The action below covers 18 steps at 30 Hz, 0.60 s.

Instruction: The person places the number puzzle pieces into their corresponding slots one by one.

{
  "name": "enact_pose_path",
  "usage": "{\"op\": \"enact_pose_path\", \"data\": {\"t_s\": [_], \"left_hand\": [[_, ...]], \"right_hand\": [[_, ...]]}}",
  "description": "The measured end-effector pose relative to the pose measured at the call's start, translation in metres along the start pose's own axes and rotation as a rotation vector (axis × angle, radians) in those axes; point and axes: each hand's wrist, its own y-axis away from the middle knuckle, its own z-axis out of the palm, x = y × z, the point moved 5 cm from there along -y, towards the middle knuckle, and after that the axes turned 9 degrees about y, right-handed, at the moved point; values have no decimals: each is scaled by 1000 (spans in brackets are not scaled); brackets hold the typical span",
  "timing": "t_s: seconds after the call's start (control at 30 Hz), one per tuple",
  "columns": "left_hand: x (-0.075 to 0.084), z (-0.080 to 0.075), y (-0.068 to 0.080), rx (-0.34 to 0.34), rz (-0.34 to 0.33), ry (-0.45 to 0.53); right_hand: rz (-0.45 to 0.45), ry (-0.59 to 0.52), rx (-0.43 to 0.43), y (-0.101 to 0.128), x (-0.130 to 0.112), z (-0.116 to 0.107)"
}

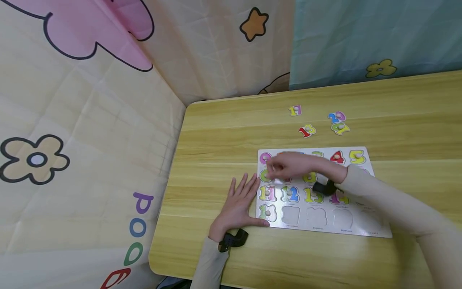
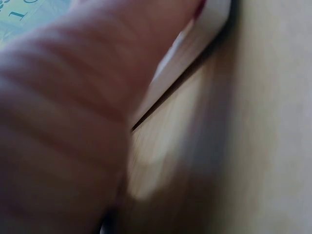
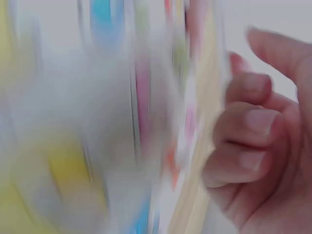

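Note:
A white number puzzle board point(image 1: 303, 216) lies on the table, its upper rows holding colourful number pieces. My left hand point(image 1: 236, 208) rests flat beside the board's left edge, fingers spread, with the thumb over its near-left corner. Over the board's upper left, my right hand point(image 1: 290, 165) covers several numbers. In the right wrist view, its fingers point(image 3: 243, 131) are loosely curled and the thumb stands apart, with nothing showing between them. The board is blurred there. A green and purple piece point(image 1: 268, 213) sits in the front row, beside bare recesses.
Beyond the board lie loose number pieces: a yellow and purple 17 point(image 1: 295, 110), a red and yellow one point(image 1: 307, 130), a blue and purple 20 point(image 1: 337, 117) and a green and yellow one point(image 1: 340, 128). Printed curtains point(image 1: 216, 48) border the wooden table point(image 1: 216, 140).

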Motion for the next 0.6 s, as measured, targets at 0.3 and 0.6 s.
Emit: {"op": "enact_pose_path", "data": {"t_s": [0.3,0.6], "left_hand": [[2,3,3,-20,-26,10],[2,0,2,-7,-16,-4]], "right_hand": [[545,131,398,-8,116,-90],[686,73,409,-5,147,-105]]}}
